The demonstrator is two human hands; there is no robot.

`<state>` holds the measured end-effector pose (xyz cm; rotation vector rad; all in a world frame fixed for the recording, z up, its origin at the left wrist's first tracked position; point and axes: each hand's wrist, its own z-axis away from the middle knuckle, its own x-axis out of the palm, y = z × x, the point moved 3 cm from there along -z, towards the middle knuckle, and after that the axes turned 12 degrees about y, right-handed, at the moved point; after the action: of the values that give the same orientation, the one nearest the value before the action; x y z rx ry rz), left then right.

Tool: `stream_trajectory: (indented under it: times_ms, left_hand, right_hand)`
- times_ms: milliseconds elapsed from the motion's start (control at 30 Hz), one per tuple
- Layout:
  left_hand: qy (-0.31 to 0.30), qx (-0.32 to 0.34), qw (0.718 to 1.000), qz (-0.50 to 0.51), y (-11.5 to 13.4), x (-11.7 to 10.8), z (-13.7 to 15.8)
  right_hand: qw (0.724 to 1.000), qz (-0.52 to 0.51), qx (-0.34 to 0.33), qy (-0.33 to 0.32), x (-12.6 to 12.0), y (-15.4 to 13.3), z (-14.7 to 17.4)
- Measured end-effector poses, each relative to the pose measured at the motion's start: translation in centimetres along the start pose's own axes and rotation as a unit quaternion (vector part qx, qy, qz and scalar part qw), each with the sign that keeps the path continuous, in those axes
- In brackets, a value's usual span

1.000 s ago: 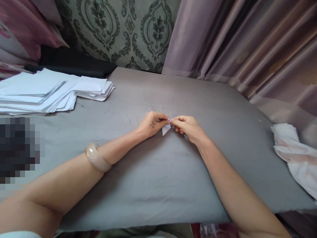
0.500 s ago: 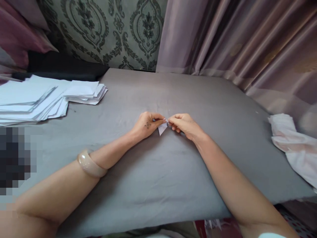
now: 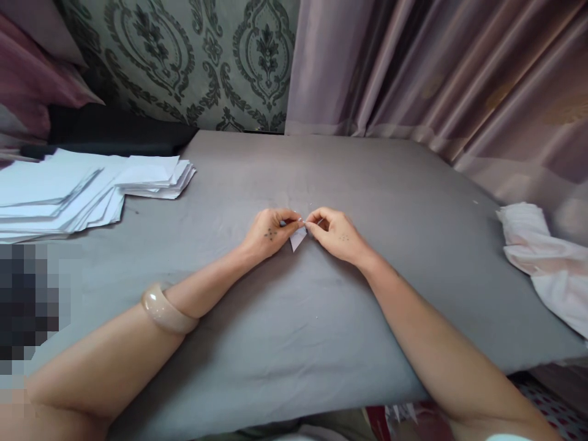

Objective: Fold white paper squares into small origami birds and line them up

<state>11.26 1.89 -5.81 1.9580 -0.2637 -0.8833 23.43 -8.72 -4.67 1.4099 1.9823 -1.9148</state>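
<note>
A small piece of folded white paper [image 3: 298, 239] is pinched between the thumb and fingers of my left hand [image 3: 271, 231], a pointed corner hanging below them. My right hand [image 3: 339, 234] meets it from the other side, thumb and forefinger pressed together on the paper's upper edge. The fingertips of both hands nearly touch and cover most of the paper, so its full shape is hidden. Both hands are just above the grey cloth [image 3: 294, 343] over the table. A pale bangle [image 3: 166, 311] circles my left forearm.
Stacks of white paper sheets [image 3: 64, 190] lie at the left, before a black cloth [image 3: 119, 130]. A bundled whitish cloth [image 3: 542, 245] is on the right edge. Patterned wall [image 3: 202, 61] and a mauve curtain [image 3: 349, 67] stand behind. A blurred-out person [image 3: 25, 300] is at lower left.
My right hand has turned, its back now facing up more, and its fingertips have shifted slightly left on the paper. The left hand keeps its pinch. The whole view has shifted a little.
</note>
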Motion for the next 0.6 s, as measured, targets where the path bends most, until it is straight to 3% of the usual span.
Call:
stream_trajectory:
  times_ms: [100, 167, 300, 400, 600]
  left_hand:
    - [0.015, 0.022, 0.998, -0.051, 0.1, -0.2, 0.0]
    - [0.019, 0.042, 0.994, -0.096, 0.1, -0.4, 0.0]
    - [0.012, 0.047, 0.985, -0.167, -0.1, -0.5, -0.1]
    - [0.061, 0.011, 0.977, -0.202, -0.2, -1.0, 0.0]
    - [0.088, -0.052, 0.989, -0.103, 0.8, -1.2, 0.4]
  right_hand:
    - [0.996, 0.042, -0.076, 0.035, -0.1, -0.2, -0.1]
    - [0.994, 0.052, -0.087, 0.049, -0.1, -0.1, -0.1]
    - [0.992, 0.088, -0.014, 0.085, -0.5, 0.5, 0.1]
    - [0.99, 0.106, 0.013, 0.088, -0.6, 0.2, 0.6]
    - [0.99, 0.115, -0.04, 0.066, 0.1, -0.7, 1.4]
